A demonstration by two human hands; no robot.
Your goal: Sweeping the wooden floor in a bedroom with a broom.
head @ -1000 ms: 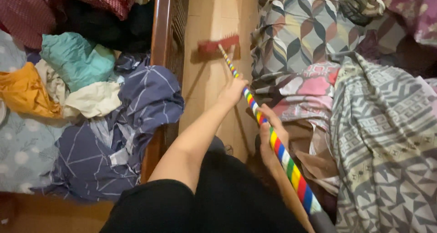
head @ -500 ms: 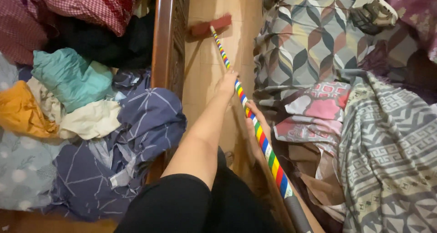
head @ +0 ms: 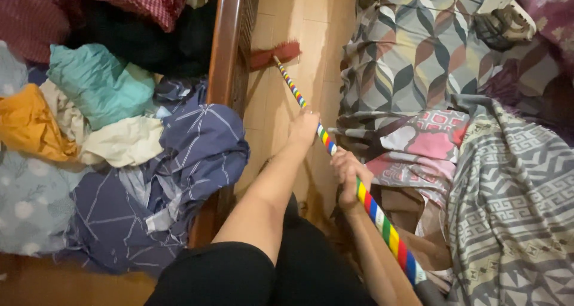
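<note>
I hold a broom with a rainbow-striped handle (head: 382, 225) in both hands. Its red brush head (head: 275, 53) rests on the tan tiled floor (head: 299, 19) in the narrow gap between two beds. My left hand (head: 305, 127) grips the handle further down toward the head. Closer to my body, my right hand (head: 348, 173) is closed around the same handle. Both arms reach forward over my black-clothed lap.
A brown wooden bed rail (head: 224, 55) borders the gap on the left, with piled clothes behind it: navy sheet (head: 191, 150), teal cloth (head: 98, 82), orange cloth (head: 27, 124). Patterned blankets (head: 418, 49) and a grey geometric blanket (head: 514, 204) cover the bed on the right.
The broom head was pushed away along the floor, then drawn back toward me and against the left rail. Both hands kept their grip on the handle.
</note>
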